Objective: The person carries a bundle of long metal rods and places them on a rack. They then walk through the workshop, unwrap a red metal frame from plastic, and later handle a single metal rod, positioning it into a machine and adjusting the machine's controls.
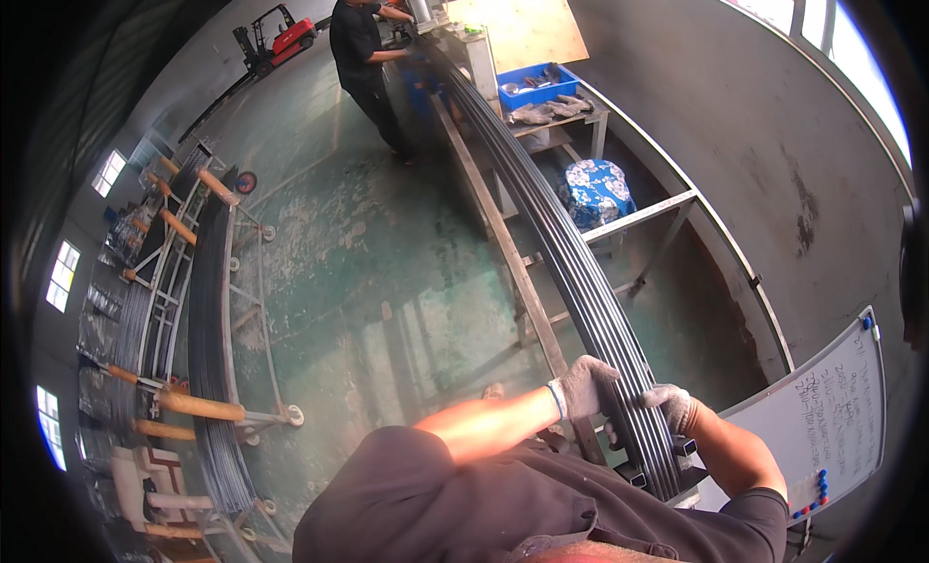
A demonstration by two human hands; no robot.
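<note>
Storage racking (203, 405) stands at left; 1 co-worker (358, 55) is at the far end of the work frame (500, 242). Dark metal profiles (563, 248) lie lengthwise along it. Towards its near end, the gloved left hand (584, 387), half-closed, grips their left edge; the gloved right hand (671, 406), fingers curled over, holds their right edge, near a whiteboard (847, 394).

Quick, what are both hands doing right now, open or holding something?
Left hand: closed on the left edge of the bundle of long dark bars.
Right hand: gripping the bundle's right edge, fingers partly hidden.
</note>
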